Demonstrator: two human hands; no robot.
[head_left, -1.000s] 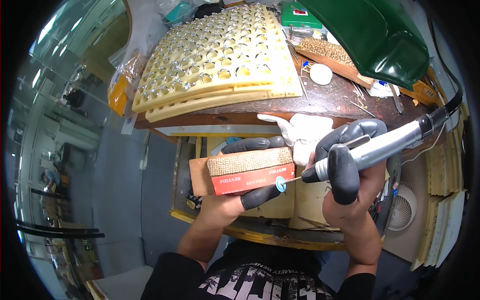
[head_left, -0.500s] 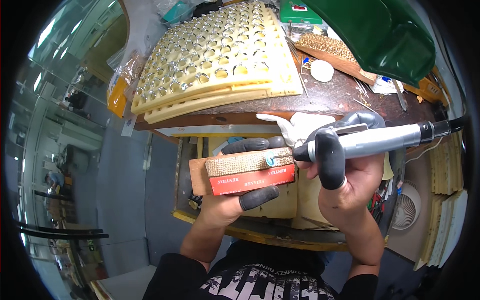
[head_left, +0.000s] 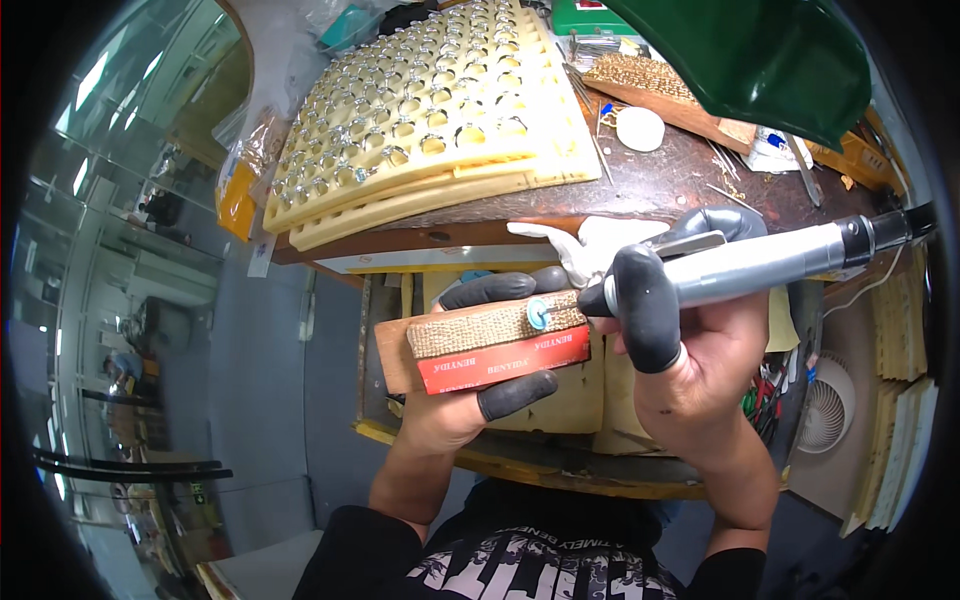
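My left hand (head_left: 452, 415) grips a wooden-backed brush (head_left: 470, 335) with short tan bristles and a red paper band. Black finger cots cover its thumb and fingers, which press the brush from both sides. In my right hand (head_left: 705, 345), also with black finger cots, is a silver rotary handpiece (head_left: 755, 268) with a black nose, held like a pen. A small light-blue disc (head_left: 539, 314) on the handpiece's thin shank rests against the bristles near the brush's right end. Behind the nose lies a crumpled white tissue or cloth (head_left: 590, 250), partly hidden by my right hand.
Stacked cream trays (head_left: 430, 170) hold many rings on the bench at the back left. A second brush (head_left: 665, 95), a white round piece (head_left: 640, 129) and thin tools lie at the back right. A green lamp shade (head_left: 770, 70) overhangs there. Below my hands is an open drawer (head_left: 560, 470).
The whole view has shifted slightly. Both hands keep their grips, and the blue disc stays at the bristles, now turned a little more face-on.
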